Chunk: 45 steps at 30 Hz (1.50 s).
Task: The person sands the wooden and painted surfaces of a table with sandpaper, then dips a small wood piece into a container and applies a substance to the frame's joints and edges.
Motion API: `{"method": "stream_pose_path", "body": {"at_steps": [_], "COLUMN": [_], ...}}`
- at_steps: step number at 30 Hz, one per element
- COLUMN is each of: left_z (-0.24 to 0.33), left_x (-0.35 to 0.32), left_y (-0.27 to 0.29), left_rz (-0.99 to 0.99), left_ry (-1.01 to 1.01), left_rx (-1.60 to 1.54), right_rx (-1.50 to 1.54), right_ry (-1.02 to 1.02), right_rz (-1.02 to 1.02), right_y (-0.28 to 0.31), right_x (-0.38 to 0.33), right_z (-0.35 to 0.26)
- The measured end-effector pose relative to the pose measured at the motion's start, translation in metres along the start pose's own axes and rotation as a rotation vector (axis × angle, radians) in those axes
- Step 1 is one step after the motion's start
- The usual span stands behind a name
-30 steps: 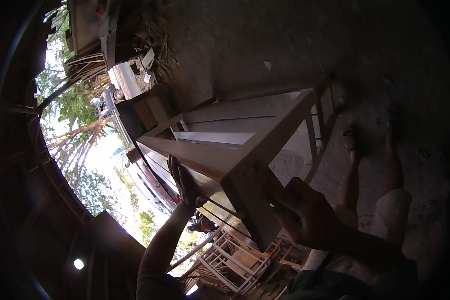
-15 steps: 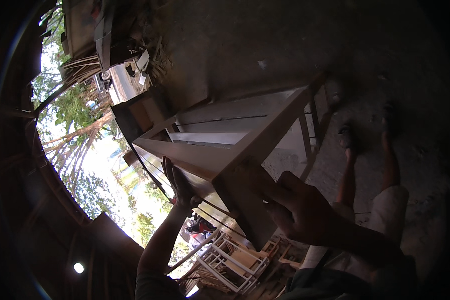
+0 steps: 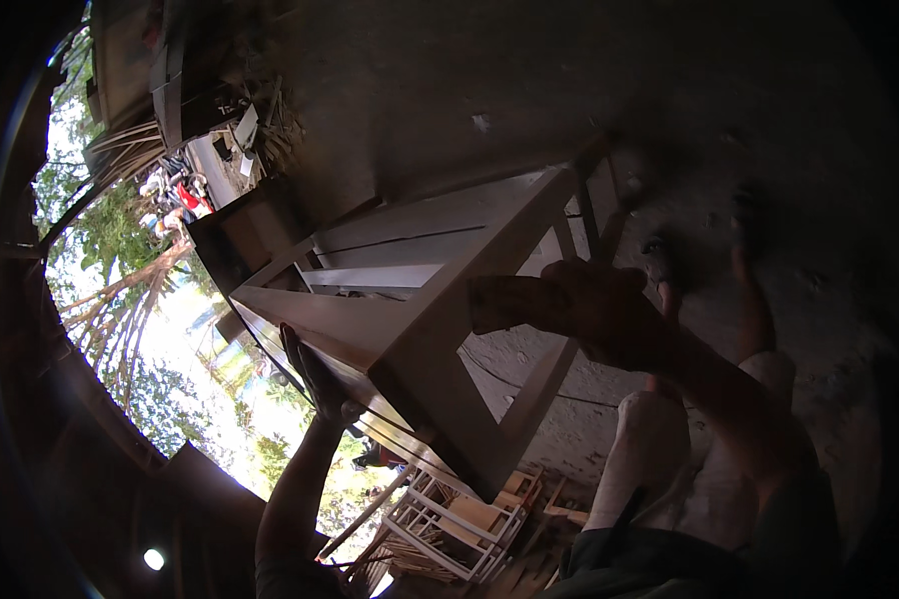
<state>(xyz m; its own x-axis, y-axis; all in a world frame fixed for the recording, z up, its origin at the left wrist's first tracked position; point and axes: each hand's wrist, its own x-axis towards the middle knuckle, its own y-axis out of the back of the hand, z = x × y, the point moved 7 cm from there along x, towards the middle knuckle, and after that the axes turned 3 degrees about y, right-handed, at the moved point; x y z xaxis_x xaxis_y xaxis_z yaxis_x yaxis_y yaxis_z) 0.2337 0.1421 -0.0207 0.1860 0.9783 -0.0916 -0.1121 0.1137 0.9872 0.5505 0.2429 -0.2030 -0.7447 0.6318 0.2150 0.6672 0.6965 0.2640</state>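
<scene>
A wooden furniture frame point(image 3: 400, 329) with pale rails and legs fills the middle, lying tilted across the view. My left hand point(image 3: 315, 374) lies with fingers stretched along the frame's left side, touching its outer face. In my right hand point(image 3: 609, 309) is a small brownish rectangular block point(image 3: 514, 302), gripped at one end. The block is over the near right corner of the frame; whether it touches the wood I cannot tell. Deep shadow hides the fingers' detail.
My legs point(image 3: 659, 439) and feet are on the dusty floor point(image 3: 689, 90) at the right. A pale slatted wooden piece point(image 3: 459, 519) and loose sticks lie at the bottom. Scrap wood point(image 3: 280, 120) is piled at upper left. Bright trees point(image 3: 130, 270) show through an opening.
My right hand has moved up with the block, off the frame's dark near end face. The frame and my left hand sit further left in view; the left hand stays against the side.
</scene>
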Motion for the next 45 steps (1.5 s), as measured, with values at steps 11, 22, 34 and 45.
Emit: {"method": "stream_pose_path", "body": {"at_steps": [11, 22, 34, 45], "left_z": [-0.036, -0.026, -0.034, -0.017], "left_x": [-0.037, -0.023, -0.03, -0.012], "left_y": [-0.008, -0.005, -0.004, -0.004], "left_rz": [-0.008, -0.032, -0.036, -0.029], "left_ry": [0.374, 0.222, 0.26, 0.086], "left_rx": [-0.165, -0.069, -0.103, -0.076], "right_rx": [-0.17, 0.089, 1.013, 0.804], "right_ry": [-0.22, -0.478, -1.223, -1.074], "right_rz": [-0.087, -0.134, 0.139, 0.051], "right_y": [-0.024, -0.043, -0.084, -0.13], "right_x": [-0.032, -0.042, -0.133, -0.123], "right_z": [0.138, 0.153, 0.066, 0.056]}}
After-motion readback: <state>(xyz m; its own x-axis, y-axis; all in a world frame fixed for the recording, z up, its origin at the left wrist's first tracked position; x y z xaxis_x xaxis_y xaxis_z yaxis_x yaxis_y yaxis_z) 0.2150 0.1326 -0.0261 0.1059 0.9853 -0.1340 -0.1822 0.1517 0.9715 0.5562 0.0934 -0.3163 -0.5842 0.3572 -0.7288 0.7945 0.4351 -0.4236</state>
